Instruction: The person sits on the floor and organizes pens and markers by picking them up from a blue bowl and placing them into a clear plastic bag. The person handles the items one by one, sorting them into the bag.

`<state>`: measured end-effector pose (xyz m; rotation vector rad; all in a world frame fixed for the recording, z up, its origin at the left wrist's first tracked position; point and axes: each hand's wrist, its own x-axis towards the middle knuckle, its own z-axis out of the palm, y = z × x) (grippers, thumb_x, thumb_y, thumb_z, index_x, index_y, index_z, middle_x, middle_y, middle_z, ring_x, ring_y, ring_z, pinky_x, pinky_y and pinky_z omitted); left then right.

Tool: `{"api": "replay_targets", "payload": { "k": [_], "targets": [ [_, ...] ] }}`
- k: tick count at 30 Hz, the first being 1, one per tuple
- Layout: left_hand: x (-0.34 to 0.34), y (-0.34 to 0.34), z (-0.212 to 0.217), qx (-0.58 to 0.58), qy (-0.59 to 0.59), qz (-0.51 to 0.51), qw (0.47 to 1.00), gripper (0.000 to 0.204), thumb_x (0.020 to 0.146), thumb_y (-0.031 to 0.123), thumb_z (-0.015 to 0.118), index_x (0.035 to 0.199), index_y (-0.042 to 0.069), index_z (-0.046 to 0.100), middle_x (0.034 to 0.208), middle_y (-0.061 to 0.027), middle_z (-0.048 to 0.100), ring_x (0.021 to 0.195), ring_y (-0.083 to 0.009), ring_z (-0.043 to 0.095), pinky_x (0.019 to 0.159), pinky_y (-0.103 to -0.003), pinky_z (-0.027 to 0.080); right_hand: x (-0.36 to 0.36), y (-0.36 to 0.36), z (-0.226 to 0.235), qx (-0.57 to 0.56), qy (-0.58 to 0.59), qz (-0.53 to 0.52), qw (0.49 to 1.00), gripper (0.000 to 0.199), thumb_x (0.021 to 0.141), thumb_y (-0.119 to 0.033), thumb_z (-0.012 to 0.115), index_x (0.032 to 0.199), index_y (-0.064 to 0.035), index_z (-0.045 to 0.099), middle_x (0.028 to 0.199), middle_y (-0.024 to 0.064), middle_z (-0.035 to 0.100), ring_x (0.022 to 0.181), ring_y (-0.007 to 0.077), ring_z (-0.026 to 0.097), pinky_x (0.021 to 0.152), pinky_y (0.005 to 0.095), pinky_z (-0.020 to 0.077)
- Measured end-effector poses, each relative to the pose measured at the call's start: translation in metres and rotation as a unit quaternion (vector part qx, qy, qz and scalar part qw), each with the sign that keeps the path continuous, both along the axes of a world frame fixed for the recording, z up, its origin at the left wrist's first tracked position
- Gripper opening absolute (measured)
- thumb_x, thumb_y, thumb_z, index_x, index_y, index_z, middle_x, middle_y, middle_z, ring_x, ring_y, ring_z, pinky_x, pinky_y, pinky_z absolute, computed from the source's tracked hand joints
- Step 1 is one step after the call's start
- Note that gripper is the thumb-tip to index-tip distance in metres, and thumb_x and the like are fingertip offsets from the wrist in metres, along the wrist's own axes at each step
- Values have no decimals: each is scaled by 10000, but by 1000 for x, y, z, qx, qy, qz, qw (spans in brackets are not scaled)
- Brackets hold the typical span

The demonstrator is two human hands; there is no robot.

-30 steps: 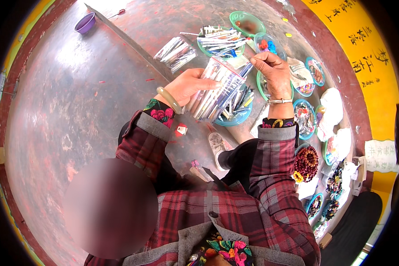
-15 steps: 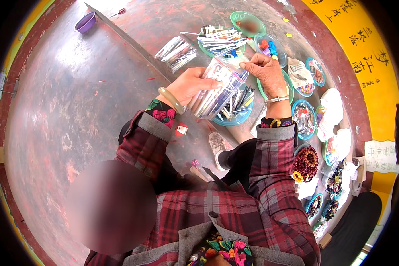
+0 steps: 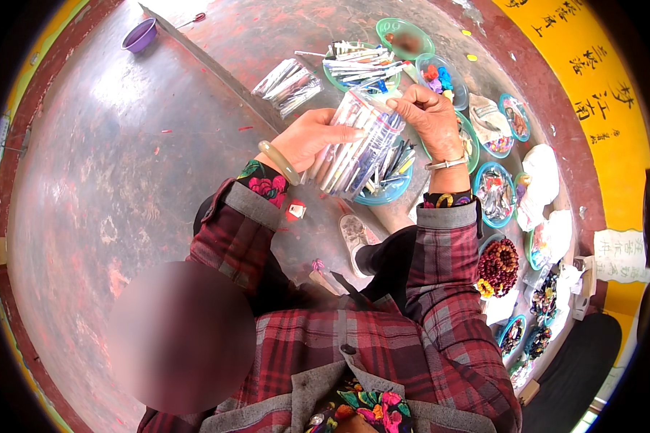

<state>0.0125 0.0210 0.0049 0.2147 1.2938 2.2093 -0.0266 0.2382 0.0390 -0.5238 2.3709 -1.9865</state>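
Observation:
A clear zip bag full of pens is held up in front of me, tilted. My left hand is closed round its left side, the thumb across the front. At the bag's upper right corner my right hand pinches the plastic between thumb and finger. Below and behind the bag stands a blue basket of pens, partly covered by it. Farther off, a green basket is heaped with white pens. To its left another filled bag of pens lies on the floor.
Down the right side run several baskets, among them a blue one of small packets and a pile of dark red beads. A purple basin stands far left by a floor ridge. My shoe is below the bag.
The bag has shifted very slightly, and the right hand has turned a little at its corner. Both hands keep their hold.

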Motion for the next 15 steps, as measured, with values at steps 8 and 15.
{"api": "replay_targets", "payload": {
  "k": [8, 15],
  "targets": [
    [-3, -6, -2, 50, -1, 52, 997, 275, 858, 77, 613, 1113, -16, 571, 979, -80, 645, 862, -139, 633, 755, -287, 521, 10, 1, 10, 69, 106, 30, 992, 178, 744, -28, 706, 911, -42, 648, 1069, 51, 595, 944, 127, 558, 833, 264, 443],
    [-4, -5, -1, 47, 4, 63, 997, 265, 854, 76, 619, 1099, -17, 578, 971, -74, 647, 845, -129, 634, 746, -275, 518, 6, -6, 4, 152, 152, 20, 976, 146, 695, -4, 721, 806, -50, 636, 1014, 53, 610, 930, 160, 562, 784, 283, 452]
  ]
}}
